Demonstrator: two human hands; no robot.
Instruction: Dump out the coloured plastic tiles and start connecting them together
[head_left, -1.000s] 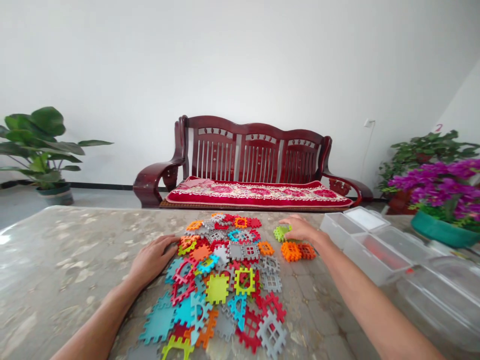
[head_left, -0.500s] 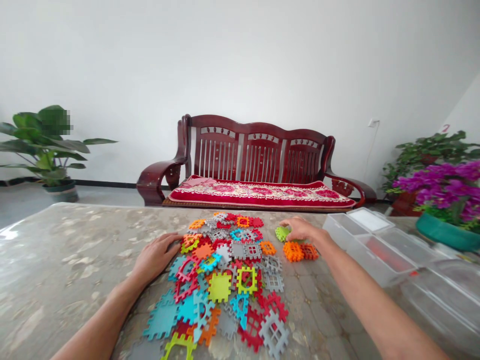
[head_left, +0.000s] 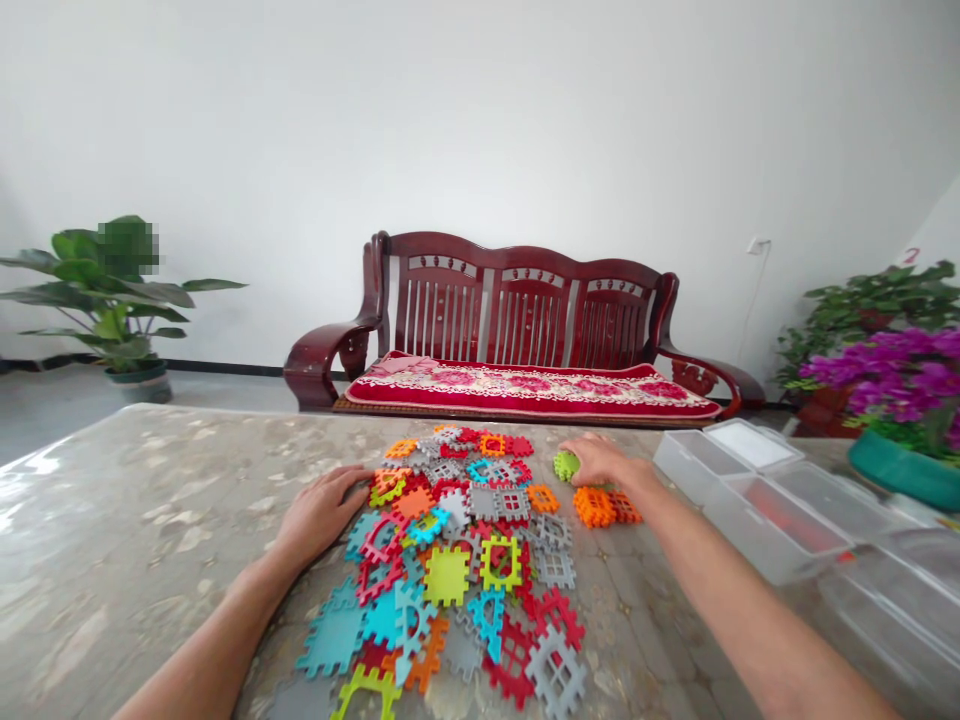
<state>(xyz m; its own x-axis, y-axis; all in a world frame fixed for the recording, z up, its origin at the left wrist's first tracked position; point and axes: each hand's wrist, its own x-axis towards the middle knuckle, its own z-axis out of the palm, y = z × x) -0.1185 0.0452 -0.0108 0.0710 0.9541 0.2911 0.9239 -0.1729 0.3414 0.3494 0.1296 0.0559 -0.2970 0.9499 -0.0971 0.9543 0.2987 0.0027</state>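
Observation:
A spread of flat plastic interlocking tiles (head_left: pixel 448 576) with toothed edges lies on the table, in red, grey, blue, orange and lime green. At its left edge my left hand (head_left: pixel 326 508) rests flat on the table, fingers stretched toward the tiles and holding nothing. To the right of the spread, my right hand (head_left: pixel 598 460) has its fingers closed round a few lime-green tiles (head_left: pixel 566 464), which stick out on its left side. Just in front of that hand sits a small group of orange tiles (head_left: pixel 592 506). The fingertips of my right hand are partly hidden.
Clear plastic boxes (head_left: pixel 757 535) with open compartments stand on the right, red pieces inside one. Behind them is a teal pot (head_left: pixel 904 468) of purple flowers. A patterned cover lies over the table (head_left: pixel 180 530). Beyond its far edge stands a wooden bench (head_left: pixel 510 310).
The whole view has shifted slightly, so everything appears a little further right. My hands stay in nearly the same places, the right one still at the lime-green tiles.

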